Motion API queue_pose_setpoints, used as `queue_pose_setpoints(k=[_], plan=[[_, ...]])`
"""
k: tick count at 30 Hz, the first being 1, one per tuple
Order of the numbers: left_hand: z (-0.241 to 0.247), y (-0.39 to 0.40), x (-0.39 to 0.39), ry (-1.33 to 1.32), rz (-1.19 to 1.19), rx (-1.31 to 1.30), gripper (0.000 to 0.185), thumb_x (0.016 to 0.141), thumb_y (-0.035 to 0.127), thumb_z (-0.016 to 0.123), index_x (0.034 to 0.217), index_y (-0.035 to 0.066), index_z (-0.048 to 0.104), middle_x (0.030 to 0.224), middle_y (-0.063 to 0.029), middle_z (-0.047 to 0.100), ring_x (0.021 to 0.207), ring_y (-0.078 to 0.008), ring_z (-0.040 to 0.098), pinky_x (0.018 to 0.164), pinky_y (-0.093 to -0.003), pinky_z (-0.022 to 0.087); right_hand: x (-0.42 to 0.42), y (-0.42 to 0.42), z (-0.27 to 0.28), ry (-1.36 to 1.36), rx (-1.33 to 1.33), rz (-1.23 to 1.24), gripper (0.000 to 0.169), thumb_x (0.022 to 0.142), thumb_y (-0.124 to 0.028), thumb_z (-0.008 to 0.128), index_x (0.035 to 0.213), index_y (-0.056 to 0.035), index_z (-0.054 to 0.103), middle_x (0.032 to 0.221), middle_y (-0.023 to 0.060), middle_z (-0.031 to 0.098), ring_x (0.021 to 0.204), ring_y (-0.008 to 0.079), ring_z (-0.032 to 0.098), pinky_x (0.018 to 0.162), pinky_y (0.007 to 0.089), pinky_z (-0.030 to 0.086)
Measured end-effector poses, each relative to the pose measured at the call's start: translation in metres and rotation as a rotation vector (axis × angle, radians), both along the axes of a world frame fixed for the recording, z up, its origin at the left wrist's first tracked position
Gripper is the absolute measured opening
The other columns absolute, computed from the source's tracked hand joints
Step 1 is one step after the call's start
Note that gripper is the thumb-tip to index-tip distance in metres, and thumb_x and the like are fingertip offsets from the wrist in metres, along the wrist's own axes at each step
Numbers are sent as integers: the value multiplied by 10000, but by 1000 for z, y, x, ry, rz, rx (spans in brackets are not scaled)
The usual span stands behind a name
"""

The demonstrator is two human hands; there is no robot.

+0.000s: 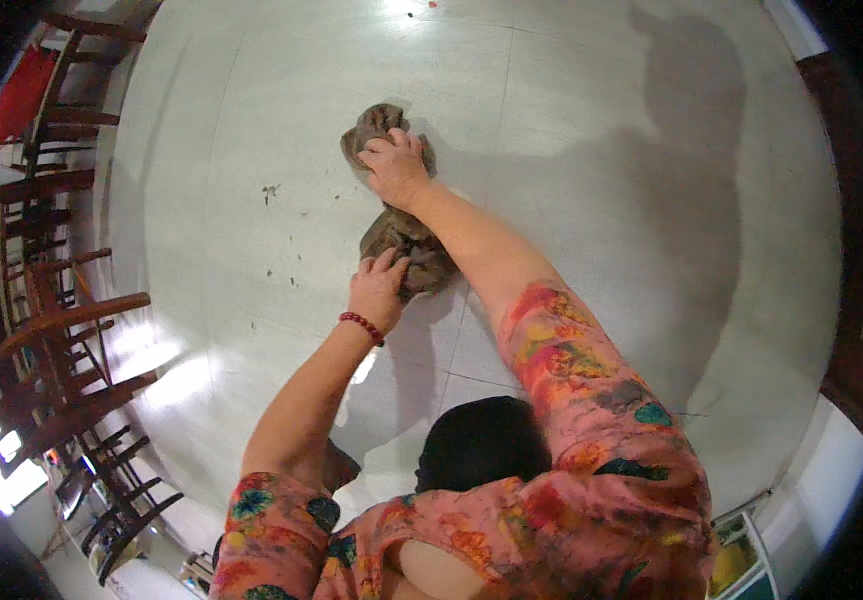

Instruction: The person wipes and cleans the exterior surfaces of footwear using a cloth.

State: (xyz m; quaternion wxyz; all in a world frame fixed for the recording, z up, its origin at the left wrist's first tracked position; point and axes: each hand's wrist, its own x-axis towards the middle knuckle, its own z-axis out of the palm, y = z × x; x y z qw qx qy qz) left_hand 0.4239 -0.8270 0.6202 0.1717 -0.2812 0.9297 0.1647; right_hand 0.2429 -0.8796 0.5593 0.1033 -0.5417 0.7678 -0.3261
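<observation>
A crumpled brown cloth (429,264) lies on the pale tiled floor (289,135). It stretches from under my left hand (379,291) to a bunched part beneath my right hand (399,169). My right forearm hides some of the middle, so I cannot tell whether it is one piece or two. My right hand grips the far bunch from above with its fingers curled into the folds. A red beaded bracelet (362,327) circles my left wrist, and the fingers of that hand hold the near bunch at its left side.
Dark crumbs (270,193) are scattered on the floor left of the cloth. Dark wooden chairs (64,322) line the left side, one with a red cloth (24,96). A white-framed rack (754,540) stands at the lower right. My shadow falls across the right side.
</observation>
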Motion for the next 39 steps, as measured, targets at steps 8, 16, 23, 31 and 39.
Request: queue_pose_setpoints(k=[8,16,23,31,39], plan=[[58,30,45,278,-307,83,539,744,114,577,1262,225,480,1268,-112,452,1072,-320,466,802,-447,419,-22,192,87,-52,-266,-68,457,720,-59,559,1177,-53,552,1183,180,538,1044,357,503,907,426,373],[-11,74,71,366,-568,59,415,791,233,539,1197,310,500,1347,9,390,1140,-248,402,801,-521,380,30,245,51,267,349,292,664,634,-254,727,1255,-154,513,1397,140,340,1188,467,288,957,597,213],[-32,-87,58,265,-164,-278,290,812,220,515,1088,289,568,1267,31,443,1116,-234,433,772,-488,407,37,23,2,533,-10,363,403,721,-158,616,1119,-219,602,1251,47,490,1124,395,396,887,582,312],[38,-257,132,643,142,-254,311,692,-42,541,950,108,631,1072,-78,616,943,-342,557,820,-382,481,84,-107,75,-131,-222,279,298,789,-178,547,1075,-161,629,1076,89,597,983,344,543,842,450,425],[65,-61,254,452,-499,68,342,763,165,559,1096,243,550,1290,-33,443,1089,-264,448,760,-471,419,162,154,80,78,446,753,566,717,-204,652,1259,-182,491,1344,148,398,1219,446,335,930,601,299]])
